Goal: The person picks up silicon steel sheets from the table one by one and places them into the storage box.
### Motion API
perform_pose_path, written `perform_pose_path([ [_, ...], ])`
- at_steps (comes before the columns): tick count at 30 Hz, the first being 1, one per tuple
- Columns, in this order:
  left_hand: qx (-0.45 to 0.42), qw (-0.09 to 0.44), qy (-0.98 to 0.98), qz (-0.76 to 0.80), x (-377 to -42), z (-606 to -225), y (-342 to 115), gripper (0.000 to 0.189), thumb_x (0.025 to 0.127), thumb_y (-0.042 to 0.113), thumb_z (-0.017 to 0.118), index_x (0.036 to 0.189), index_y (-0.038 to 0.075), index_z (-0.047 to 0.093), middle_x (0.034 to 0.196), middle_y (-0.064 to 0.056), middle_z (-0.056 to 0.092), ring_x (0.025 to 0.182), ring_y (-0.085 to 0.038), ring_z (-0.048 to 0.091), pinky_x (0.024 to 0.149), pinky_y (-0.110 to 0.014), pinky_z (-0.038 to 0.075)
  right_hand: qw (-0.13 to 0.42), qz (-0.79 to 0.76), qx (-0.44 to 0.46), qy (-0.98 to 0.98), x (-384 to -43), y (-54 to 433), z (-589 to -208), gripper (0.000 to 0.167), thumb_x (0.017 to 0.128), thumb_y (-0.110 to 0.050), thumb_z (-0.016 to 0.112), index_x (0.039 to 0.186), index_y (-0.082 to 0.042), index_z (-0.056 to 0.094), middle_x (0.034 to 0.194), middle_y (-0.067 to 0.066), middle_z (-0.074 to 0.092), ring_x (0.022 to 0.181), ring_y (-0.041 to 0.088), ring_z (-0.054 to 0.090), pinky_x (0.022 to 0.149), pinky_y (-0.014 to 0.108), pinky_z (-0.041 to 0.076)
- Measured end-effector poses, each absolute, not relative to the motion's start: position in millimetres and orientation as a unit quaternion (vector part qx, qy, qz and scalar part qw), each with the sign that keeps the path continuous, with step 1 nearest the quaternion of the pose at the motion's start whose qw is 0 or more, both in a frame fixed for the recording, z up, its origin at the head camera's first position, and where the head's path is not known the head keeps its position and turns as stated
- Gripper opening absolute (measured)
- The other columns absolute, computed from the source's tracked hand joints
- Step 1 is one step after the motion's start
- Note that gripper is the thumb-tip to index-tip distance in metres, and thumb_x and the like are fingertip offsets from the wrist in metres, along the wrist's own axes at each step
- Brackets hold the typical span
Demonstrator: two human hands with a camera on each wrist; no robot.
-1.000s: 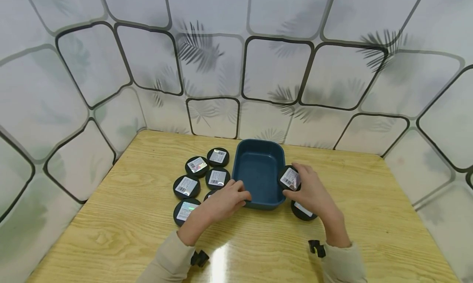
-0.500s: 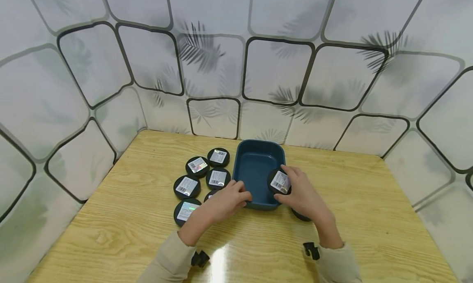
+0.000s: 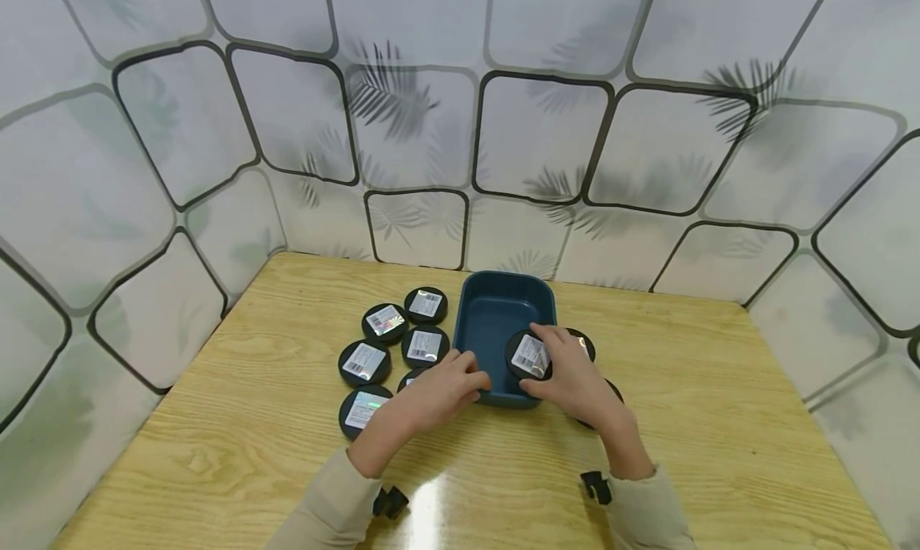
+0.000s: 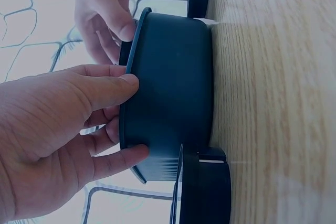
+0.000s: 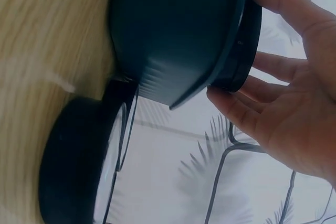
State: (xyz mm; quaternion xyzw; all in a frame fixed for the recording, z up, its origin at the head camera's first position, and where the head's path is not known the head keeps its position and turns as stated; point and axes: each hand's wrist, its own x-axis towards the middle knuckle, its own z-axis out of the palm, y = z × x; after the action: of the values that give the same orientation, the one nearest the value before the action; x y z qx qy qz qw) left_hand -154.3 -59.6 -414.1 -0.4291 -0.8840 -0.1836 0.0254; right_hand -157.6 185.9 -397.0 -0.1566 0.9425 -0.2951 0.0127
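Note:
A dark blue rectangular tub (image 3: 499, 314) stands on the wooden table. My left hand (image 3: 434, 390) grips its rim at the front left, thumb (image 4: 113, 88) on the outer wall in the left wrist view. With thumb and fingers spread round its edge, my right hand (image 3: 578, 382) holds a flat round black container (image 3: 530, 354) with a white barcode label, label upward. It is over the tub's front right part, at about rim height; the right wrist view shows this held container (image 5: 251, 45) just past the rim. Whether it touches the rim, I cannot tell.
Several like black containers (image 3: 364, 362) lie labels up left of the tub, one partly behind my left hand. Right of it, another container (image 3: 588, 344) and a nearer one (image 3: 614, 392) are partly hidden by my right hand. A patterned wall (image 3: 413, 151) rises behind the table.
My right hand has carried the round container leftward, from the tub's right edge to over its inside. This uncovers another container at the right. The left hand stays on the rim.

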Motion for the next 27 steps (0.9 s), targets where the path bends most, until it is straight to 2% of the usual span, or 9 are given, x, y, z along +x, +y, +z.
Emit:
perform_pose_path([
  [17, -0.43, 0.033, -0.888, -0.161, -155.3, -413.6, -56.8, 0.013, 0.096, 0.013, 0.066, 0.107, 0.02, 0.068, 0.094, 0.002, 0.05, 0.083, -0.014, 0.041, 0.07, -0.024, 0.044, 0.011, -0.283, -0.169, 0.944, -162.4, 172.2, -402.3, 0.084, 0.081, -0.021, 0.083, 0.15, -0.003, 0.038, 0.151, 0.022, 0.038, 0.136, 0.04, 0.04, 0.102, 0.055, 0.043],
  [27, -0.427, 0.035, -0.889, -0.163, -156.2, -414.4, -57.9, 0.012, 0.096, 0.013, 0.067, 0.106, 0.019, 0.068, 0.094, 0.001, 0.05, 0.083, -0.014, 0.042, 0.071, -0.024, 0.045, 0.009, -0.269, -0.166, 0.949, -169.1, 162.4, -409.0, 0.08, 0.08, -0.023, 0.084, 0.147, -0.003, 0.044, 0.147, 0.021, 0.044, 0.133, 0.038, 0.046, 0.101, 0.052, 0.045],
])
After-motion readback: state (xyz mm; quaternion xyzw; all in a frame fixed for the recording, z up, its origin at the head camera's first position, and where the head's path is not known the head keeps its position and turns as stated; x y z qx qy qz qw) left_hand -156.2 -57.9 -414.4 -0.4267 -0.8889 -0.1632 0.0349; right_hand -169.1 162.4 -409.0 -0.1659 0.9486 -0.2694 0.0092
